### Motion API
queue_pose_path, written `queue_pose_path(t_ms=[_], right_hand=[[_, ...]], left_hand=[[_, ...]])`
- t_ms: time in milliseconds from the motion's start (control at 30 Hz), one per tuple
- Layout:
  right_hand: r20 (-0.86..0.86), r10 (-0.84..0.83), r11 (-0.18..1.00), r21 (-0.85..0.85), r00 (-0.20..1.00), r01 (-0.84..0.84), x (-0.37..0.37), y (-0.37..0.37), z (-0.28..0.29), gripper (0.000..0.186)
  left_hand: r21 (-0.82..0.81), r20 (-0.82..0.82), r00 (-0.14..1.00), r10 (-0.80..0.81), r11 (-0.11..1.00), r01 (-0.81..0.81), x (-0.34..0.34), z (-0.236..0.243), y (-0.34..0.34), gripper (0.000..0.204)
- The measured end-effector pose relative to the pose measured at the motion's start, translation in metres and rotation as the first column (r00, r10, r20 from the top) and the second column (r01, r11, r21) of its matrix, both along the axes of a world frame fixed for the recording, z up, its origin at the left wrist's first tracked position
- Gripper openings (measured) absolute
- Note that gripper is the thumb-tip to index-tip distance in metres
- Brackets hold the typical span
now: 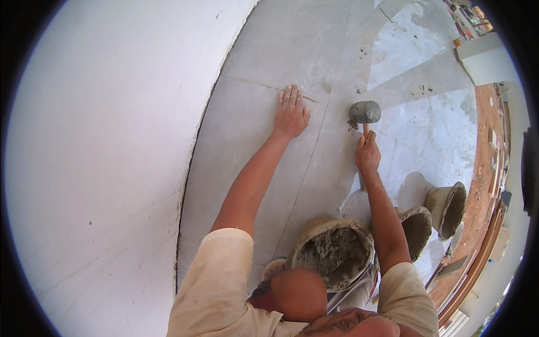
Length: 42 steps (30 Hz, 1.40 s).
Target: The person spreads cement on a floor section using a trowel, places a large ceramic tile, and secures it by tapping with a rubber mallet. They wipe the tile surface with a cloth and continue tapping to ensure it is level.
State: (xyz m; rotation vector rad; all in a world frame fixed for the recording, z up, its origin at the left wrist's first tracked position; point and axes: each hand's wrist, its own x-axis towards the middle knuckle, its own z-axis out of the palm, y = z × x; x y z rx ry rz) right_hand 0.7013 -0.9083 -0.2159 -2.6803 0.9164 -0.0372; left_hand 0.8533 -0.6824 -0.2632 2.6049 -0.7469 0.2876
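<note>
Now, the left hand [291, 114] lies flat on a big grey tile [224, 151], which sits beside the white wall [112, 140]. Its palm is down, its fingers are nearly side by side, and its thumb sticks out a bit. Its fingertips are at the thin line where this tile meets another. The right hand [368, 154] is curled around the handle of a mallet [365, 112] with a fat, dark grey head. The mallet is to the right of the left hand, by some dark crumbs [352, 124]. I cannot tell if its head touches the ground. To do this well, I would tap softly, with the head flat, and have the fingers well away from each tap. Feeling along the line should help find bumps. The crumbs are best brushed off, and the right elbow should not bump the bucket [306, 231] of grey mix [331, 247].
</note>
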Motion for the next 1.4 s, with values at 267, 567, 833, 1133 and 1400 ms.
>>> queue_pose_path(t_ms=[267, 567, 833, 1133, 1400], right_hand=[[0.045, 0.023, 0.999, 0.039, 0.999, -0.025, 0.000, 0.000, 0.000, 0.034], [-0.049, -0.041, 0.996, 0.078, 0.998, 0.045, 0.001, 0.001, 0.005, 0.030], [-0.041, -0.046, 0.994, 0.092, 0.998, 0.050, -0.001, 0.001, 0.009, 0.031], [0.028, 0.006, 0.993, 0.121, 1.000, -0.009, -0.004, 0.003, -0.003, 0.038], [-0.055, -0.028, 0.829, 0.556, 0.998, 0.055, -0.019, -0.006, 0.071, 0.034]], left_hand=[[0.018, 0.045, 0.994, 0.096, 0.995, -0.097, 0.031, 0.001, 0.057, 0.056], [0.107, 0.114, 0.981, 0.155, 0.980, -0.167, 0.064, -0.003, 0.107, 0.055], [0.180, 0.083, 0.967, 0.239, 0.951, -0.250, 0.074, 0.003, 0.130, 0.056], [0.182, -0.069, 0.942, 0.330, 0.932, -0.313, -0.036, 0.023, 0.164, 0.063], [0.065, -0.238, 0.931, 0.275, 0.961, -0.268, -0.241, 0.032, 0.241, 0.064]])
